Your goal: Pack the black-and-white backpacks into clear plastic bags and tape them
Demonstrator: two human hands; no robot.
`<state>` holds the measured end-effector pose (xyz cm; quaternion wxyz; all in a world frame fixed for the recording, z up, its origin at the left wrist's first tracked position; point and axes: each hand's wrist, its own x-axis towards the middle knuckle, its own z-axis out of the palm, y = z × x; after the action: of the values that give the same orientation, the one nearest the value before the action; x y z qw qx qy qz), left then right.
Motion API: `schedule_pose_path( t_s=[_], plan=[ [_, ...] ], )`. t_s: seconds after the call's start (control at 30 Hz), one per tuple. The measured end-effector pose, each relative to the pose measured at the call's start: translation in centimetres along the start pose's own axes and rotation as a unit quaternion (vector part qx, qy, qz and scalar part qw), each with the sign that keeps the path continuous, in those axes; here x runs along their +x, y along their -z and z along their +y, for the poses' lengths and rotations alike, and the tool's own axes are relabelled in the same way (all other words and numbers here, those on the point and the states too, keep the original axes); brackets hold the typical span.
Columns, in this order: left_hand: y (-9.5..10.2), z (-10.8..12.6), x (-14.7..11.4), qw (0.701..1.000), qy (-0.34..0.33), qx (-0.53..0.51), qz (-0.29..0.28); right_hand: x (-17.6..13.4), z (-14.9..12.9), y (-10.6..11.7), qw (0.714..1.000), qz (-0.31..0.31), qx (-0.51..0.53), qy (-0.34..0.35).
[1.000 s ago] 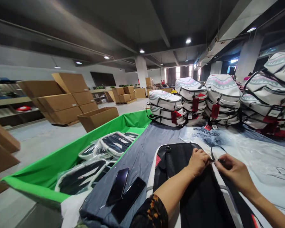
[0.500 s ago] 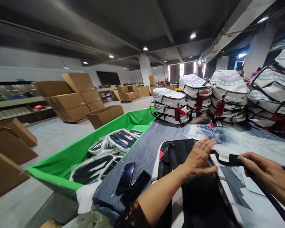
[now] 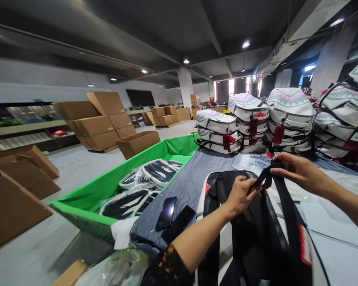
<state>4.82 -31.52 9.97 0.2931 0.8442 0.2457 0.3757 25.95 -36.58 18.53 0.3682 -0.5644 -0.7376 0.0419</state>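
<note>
A black and white backpack point(image 3: 226, 234) lies on the cloth-covered table in front of me, its black back panel facing up. My left hand point(image 3: 241, 194) is closed on a black webbing strap point(image 3: 264, 177) above the upper part of the bag. To its right, my right hand point(image 3: 292, 171) pinches the same strap near a dark piece, perhaps a buckle, that is too small to make out. From that grip a wider black shoulder strap point(image 3: 286, 210) runs down toward the bag's right side. A red and white label point(image 3: 305, 244) shows near the right edge.
Two dark phones point(image 3: 167, 212) lie left of the backpack. Beyond the table's left edge, a green bin point(image 3: 77, 198) holds several plastic-wrapped backpacks point(image 3: 125, 202). Stacked white backpacks point(image 3: 217, 131) line the table's far side. Cardboard boxes point(image 3: 98, 123) stand on the floor at left.
My left hand has gone from spread fingers over the bag to gripping the strap. My right hand has moved left and up with the strap, bringing both hands close together.
</note>
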Motion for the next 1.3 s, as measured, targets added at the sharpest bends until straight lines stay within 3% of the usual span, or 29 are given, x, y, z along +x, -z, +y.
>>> schedule_pose_path(
  t_s=[0.1, 0.2, 0.27, 0.37, 0.43, 0.47, 0.53, 0.6, 0.63, 0.73, 0.8, 0.93, 1.07, 1.2, 1.3],
  plan=[
    [-2.3, 1.0, -5.8, 0.961, 0.177, -0.212, -0.001, 3.0, 2.8, -5.2, 0.993, -0.068, -0.076, 0.05],
    [-4.6, 1.8, -10.2, 0.871, 0.304, -0.384, 0.025, 5.6, 5.3, -12.1, 0.98, -0.139, -0.121, 0.079],
    [-4.7, 1.9, -11.8, 0.832, 0.367, -0.415, 0.027, 6.7, 6.5, -15.9, 0.976, -0.149, -0.135, 0.08],
    [-2.1, 1.5, -12.5, 0.83, 0.426, -0.343, -0.107, 8.0, 8.4, -18.8, 0.974, -0.15, -0.151, 0.072],
    [0.9, 0.5, -11.8, 0.859, 0.414, -0.245, -0.173, 8.6, 9.8, -19.3, 0.975, -0.147, -0.156, 0.056],
    [2.5, -0.3, -11.0, 0.891, 0.389, -0.171, -0.159, 8.8, 10.4, -19.3, 0.976, -0.145, -0.158, 0.045],
    [5.3, -2.9, -8.5, 0.948, 0.314, 0.025, -0.055, 8.7, 11.4, -19.3, 0.975, -0.143, -0.166, 0.017],
    [7.2, -6.5, -5.0, 0.948, 0.247, 0.2, 0.023, 8.2, 12.0, -19.6, 0.976, -0.135, -0.171, 0.003],
    [7.7, -8.5, -3.2, 0.938, 0.246, 0.242, 0.029, 7.8, 12.2, -19.8, 0.978, -0.125, -0.167, 0.005],
    [7.2, -13.5, 0.8, 0.93, 0.263, 0.257, -0.011, 6.3, 12.6, -20.7, 0.989, -0.066, -0.125, 0.044],
    [6.1, -15.2, 1.7, 0.939, 0.24, 0.246, -0.028, 5.3, 12.7, -21.1, 0.993, -0.016, -0.098, 0.068],
    [4.0, -15.5, -0.9, 0.957, 0.155, 0.243, 0.023, 2.6, 12.0, -21.0, 0.989, 0.06, -0.104, 0.09],
    [2.4, -14.3, -5.8, 0.953, 0.1, 0.272, 0.087, -1.4, 11.1, -20.0, 0.982, 0.031, -0.131, 0.13],
    [1.1, -13.5, -8.7, 0.942, 0.08, 0.324, 0.025, -4.7, 11.9, -19.7, 0.981, -0.022, -0.138, 0.134],
    [1.2, -14.6, -7.7, 0.933, 0.111, 0.336, -0.063, -5.2, 12.4, -20.5, 0.98, -0.071, -0.136, 0.126]
  ],
)
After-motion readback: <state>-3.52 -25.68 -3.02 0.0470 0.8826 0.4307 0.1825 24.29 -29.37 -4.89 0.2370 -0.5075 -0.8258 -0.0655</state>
